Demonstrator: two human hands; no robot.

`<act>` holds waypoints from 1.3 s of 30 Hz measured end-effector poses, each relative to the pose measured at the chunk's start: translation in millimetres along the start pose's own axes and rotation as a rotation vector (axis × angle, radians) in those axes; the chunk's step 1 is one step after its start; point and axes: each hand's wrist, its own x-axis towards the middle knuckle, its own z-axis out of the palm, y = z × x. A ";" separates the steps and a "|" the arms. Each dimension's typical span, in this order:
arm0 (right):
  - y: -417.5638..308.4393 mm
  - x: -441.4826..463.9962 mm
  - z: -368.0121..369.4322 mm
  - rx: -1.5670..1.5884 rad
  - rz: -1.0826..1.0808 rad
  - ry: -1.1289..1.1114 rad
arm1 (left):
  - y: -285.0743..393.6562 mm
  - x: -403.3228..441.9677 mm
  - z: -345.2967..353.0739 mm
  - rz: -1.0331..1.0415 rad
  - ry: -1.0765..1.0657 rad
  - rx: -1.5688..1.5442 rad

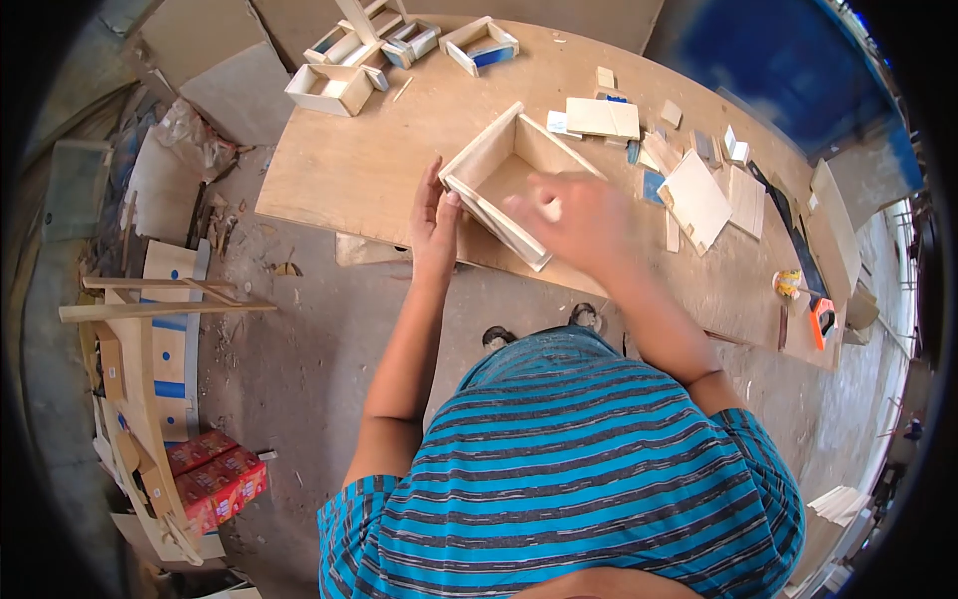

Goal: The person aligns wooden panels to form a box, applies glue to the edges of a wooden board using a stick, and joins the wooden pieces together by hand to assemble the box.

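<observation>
- Presently, head view: the open box point(507, 172) sits tilted at the near edge of the worktop point(339, 180).
- Left hand point(436, 225) grips the box's left corner; right hand point(584, 215) is blurred over its right part, hold undetermined.
- Done: visible walls appear joined; the box's right end is hidden.
- Left: no top on the box; loose boards point(696, 203) to its right remain unattached, their use unconfirmed.
- Small boxes point(317, 100) stand beyond it, leftward, apparently assembled.
</observation>
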 end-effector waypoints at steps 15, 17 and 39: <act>209.6 -100.0 -48.7 -0.112 0.576 0.281 | 9.1 -11.5 -51.8 0.023 0.151 0.345; 238.6 -117.3 -54.4 -0.166 0.642 0.287 | 22.2 -16.0 -56.3 0.037 0.216 0.330; 325.5 -21.0 -104.3 0.617 0.381 -0.381 | 27.4 -115.7 148.7 -0.023 -0.524 0.424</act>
